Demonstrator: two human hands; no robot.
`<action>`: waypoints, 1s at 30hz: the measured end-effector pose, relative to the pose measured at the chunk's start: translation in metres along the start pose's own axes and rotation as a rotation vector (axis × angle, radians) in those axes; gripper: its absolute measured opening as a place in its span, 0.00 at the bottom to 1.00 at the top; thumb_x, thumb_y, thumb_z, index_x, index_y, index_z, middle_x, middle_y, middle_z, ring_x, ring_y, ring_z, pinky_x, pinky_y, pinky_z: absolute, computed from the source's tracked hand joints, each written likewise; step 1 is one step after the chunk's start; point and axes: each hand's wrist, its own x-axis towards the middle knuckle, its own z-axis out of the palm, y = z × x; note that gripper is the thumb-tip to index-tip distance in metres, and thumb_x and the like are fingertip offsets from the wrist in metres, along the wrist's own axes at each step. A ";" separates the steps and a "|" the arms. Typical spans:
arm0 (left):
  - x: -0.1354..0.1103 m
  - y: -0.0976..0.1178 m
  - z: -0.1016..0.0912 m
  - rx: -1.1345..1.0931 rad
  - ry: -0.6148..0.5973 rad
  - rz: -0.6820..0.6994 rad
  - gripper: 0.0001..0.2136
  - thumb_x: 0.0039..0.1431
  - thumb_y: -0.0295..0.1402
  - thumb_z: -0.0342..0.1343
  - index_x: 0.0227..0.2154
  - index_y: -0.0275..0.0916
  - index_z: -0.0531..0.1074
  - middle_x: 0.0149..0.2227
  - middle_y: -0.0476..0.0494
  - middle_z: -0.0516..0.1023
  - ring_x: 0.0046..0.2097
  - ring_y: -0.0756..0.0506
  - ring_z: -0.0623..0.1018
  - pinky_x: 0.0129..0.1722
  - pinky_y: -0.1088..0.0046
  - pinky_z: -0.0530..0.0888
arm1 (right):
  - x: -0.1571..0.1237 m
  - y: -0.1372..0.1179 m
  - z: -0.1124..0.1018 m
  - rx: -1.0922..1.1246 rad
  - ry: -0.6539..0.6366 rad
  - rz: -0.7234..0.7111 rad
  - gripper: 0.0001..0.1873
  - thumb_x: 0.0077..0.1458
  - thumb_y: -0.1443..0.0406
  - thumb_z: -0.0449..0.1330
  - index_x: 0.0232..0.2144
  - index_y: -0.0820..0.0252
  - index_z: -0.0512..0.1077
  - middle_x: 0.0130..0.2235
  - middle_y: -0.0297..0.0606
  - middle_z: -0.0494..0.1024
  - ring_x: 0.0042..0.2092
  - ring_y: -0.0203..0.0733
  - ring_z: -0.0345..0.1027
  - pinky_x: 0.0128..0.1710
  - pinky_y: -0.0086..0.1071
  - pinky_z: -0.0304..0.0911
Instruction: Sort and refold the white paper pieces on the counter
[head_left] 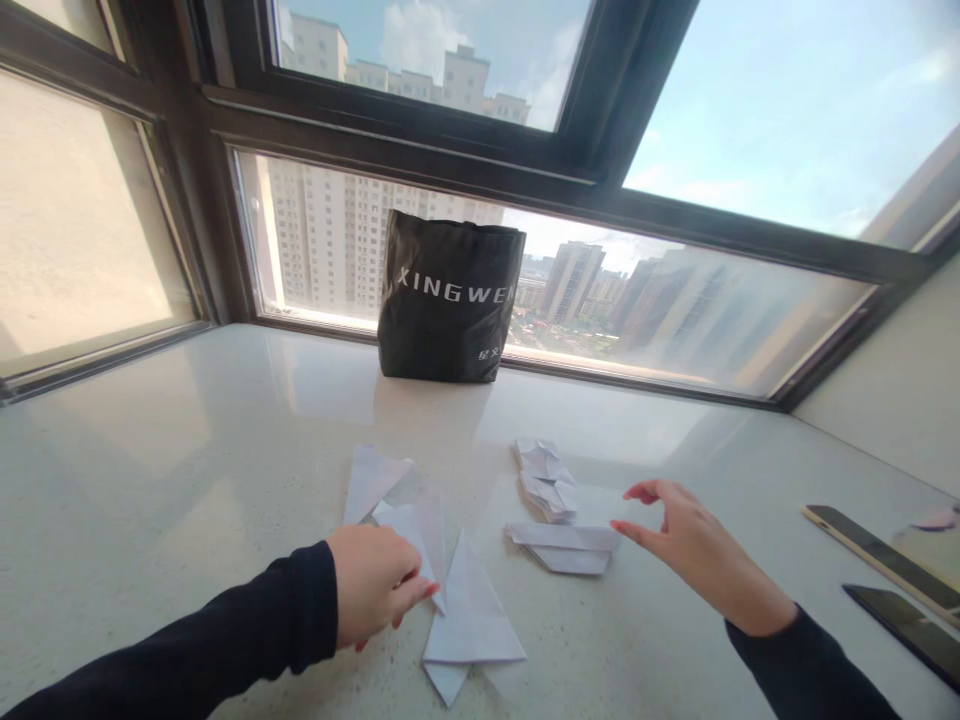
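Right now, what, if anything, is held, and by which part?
Right hand is open, holding nothing. Left hand covers part of folded paper; grip unclear.

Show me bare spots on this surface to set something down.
Widest: the left of the white surface, between the left window frame and the left sleeve. Also bare: the strip between the black bag and the folded papers, and the patch between the right hand and the back window frame. Crowded: front centre, papers around the left hand; right edge, two phones.

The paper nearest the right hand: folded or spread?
Folded. The paper shows a straight band along its top and slanted lower corners; whether the right hand touches it, I cannot tell.
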 end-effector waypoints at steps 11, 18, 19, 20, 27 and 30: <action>0.016 -0.021 -0.008 0.106 0.248 -0.134 0.19 0.49 0.45 0.52 0.36 0.34 0.66 0.37 0.38 0.67 0.41 0.39 0.66 0.41 0.64 0.63 | -0.056 -0.123 0.042 0.021 -0.548 -0.231 0.10 0.43 0.60 0.59 0.25 0.60 0.67 0.29 0.38 0.74 0.31 0.42 0.66 0.28 0.30 0.53; 0.019 -0.029 -0.004 0.064 0.218 -0.227 0.21 0.33 0.47 0.61 0.27 0.38 0.66 0.39 0.41 0.65 0.41 0.39 0.65 0.40 0.64 0.62 | -0.023 -0.109 0.012 0.364 -0.470 -0.174 0.07 0.48 0.61 0.54 0.24 0.59 0.65 0.20 0.29 0.66 0.23 0.33 0.57 0.22 0.26 0.51; 0.020 -0.030 -0.005 0.042 0.210 -0.232 0.20 0.32 0.46 0.61 0.27 0.38 0.66 0.40 0.42 0.65 0.42 0.39 0.65 0.40 0.63 0.62 | -0.020 -0.109 0.009 0.435 -0.449 -0.155 0.09 0.48 0.59 0.54 0.25 0.59 0.65 0.20 0.29 0.65 0.22 0.33 0.56 0.21 0.26 0.50; 0.021 -0.030 -0.007 0.014 0.200 -0.231 0.20 0.32 0.45 0.61 0.27 0.38 0.65 0.41 0.42 0.65 0.42 0.39 0.65 0.40 0.63 0.61 | -0.019 -0.110 0.008 0.502 -0.443 -0.144 0.10 0.49 0.58 0.53 0.25 0.59 0.65 0.20 0.28 0.64 0.22 0.33 0.56 0.21 0.26 0.50; 0.022 -0.027 -0.012 -0.399 0.113 -0.065 0.12 0.44 0.38 0.56 0.26 0.36 0.61 0.27 0.49 0.67 0.30 0.48 0.68 0.31 0.73 0.65 | -0.042 -0.132 0.050 0.772 -0.514 -0.184 0.14 0.45 0.55 0.57 0.22 0.61 0.66 0.34 0.37 0.67 0.30 0.34 0.60 0.25 0.26 0.54; 0.022 -0.021 -0.013 -0.688 0.134 0.010 0.13 0.45 0.38 0.56 0.29 0.37 0.60 0.24 0.53 0.65 0.25 0.52 0.66 0.25 0.78 0.64 | -0.046 -0.133 0.064 0.920 -0.592 -0.121 0.18 0.42 0.52 0.59 0.21 0.61 0.64 0.23 0.30 0.64 0.23 0.31 0.54 0.20 0.24 0.48</action>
